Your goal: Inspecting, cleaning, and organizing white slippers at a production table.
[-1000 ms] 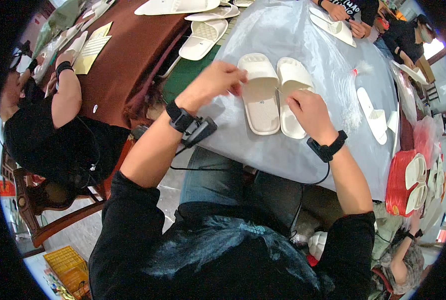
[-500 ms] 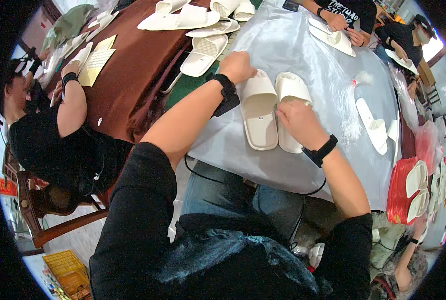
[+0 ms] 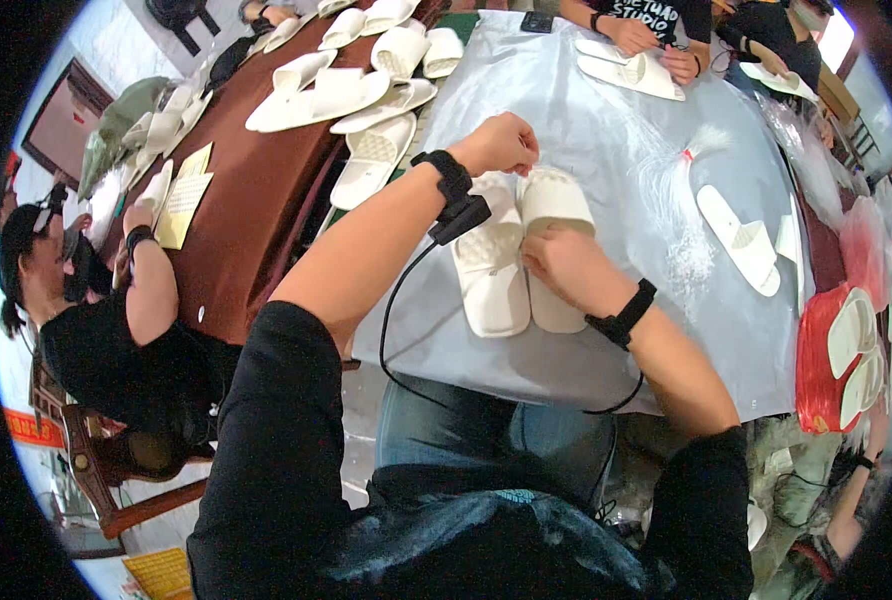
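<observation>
A pair of cream slippers lies side by side in front of me, the left slipper [image 3: 493,305] and the right slipper [image 3: 558,200], toes away from me. My left hand [image 3: 501,145] is closed in a pinch just beyond the toe ends; whatever its fingers hold is too small to make out. Over the opening below the right slipper's strap, my right hand [image 3: 571,265] is curled closed against the slipper. Its fingertips are partly hidden. Dark bands with a small box and cable sit on my wrists. A bundle of thin clear plastic strands [image 3: 691,235] lies to the right.
Another white slipper [image 3: 741,240] lies on the grey sheet [image 3: 646,350] at right. Several slippers [image 3: 371,160] crowd the brown-covered table [image 3: 236,200] at left, with yellow paper [image 3: 183,208]. Co-workers handle slippers around the tables. A red bundle [image 3: 821,370] bears slippers at right.
My view has shifted, so the pair appears lower. My left hand has moved off the left slipper's toe side toward the gap between the toes. The right hand stays at the right slipper.
</observation>
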### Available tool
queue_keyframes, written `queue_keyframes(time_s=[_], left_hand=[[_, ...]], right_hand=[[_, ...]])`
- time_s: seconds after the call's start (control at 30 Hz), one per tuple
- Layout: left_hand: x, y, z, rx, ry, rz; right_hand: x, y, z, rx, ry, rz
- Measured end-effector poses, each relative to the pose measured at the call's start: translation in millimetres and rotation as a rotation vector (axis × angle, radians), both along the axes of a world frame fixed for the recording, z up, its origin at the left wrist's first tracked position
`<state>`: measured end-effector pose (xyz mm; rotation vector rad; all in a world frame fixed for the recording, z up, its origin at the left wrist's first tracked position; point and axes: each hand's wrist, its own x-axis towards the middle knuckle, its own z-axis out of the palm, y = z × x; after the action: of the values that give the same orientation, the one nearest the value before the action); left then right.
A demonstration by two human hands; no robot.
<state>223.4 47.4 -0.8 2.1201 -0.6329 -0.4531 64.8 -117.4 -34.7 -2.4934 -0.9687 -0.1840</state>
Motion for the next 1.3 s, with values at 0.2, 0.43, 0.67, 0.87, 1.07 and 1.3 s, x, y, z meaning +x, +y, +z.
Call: queue_keyframes(time_s=[0.2, 0.43, 0.67, 0.87, 1.07, 1.3], left_hand=[[12.2, -54.1, -3.2, 0.346, -0.449, -0.384], [20.1, -73.2, -12.6, 0.532, -0.729, -0.639], [23.4, -76.7, -16.4, 0.522, -0.624, -0.481], [22.4, -65.1, -21.3, 0.451, -0.709, -0.36], [-6.9, -28.1, 2.5, 0.267, -0.824, -0.156], [-40.8, 11.8, 10.5, -0.077, -0.751, 0.024]], right_hand=[[3.4, -6.2, -9.5, 0.029, 0.067, 0.0], [2.0, -8.2, -0.8, 0.136, 0.024, 0.014], [4.2, -8.8, -7.0, 0.111, 0.043, -0.013], [-1.2, -7.1, -1.3, 0.152, 0.041, -0.021], [-6.9, -23.3, 37.0, 0.332, -0.236, -0.287], [71.1, -15.8, 39.6, 0.434, -0.071, -0.255]])
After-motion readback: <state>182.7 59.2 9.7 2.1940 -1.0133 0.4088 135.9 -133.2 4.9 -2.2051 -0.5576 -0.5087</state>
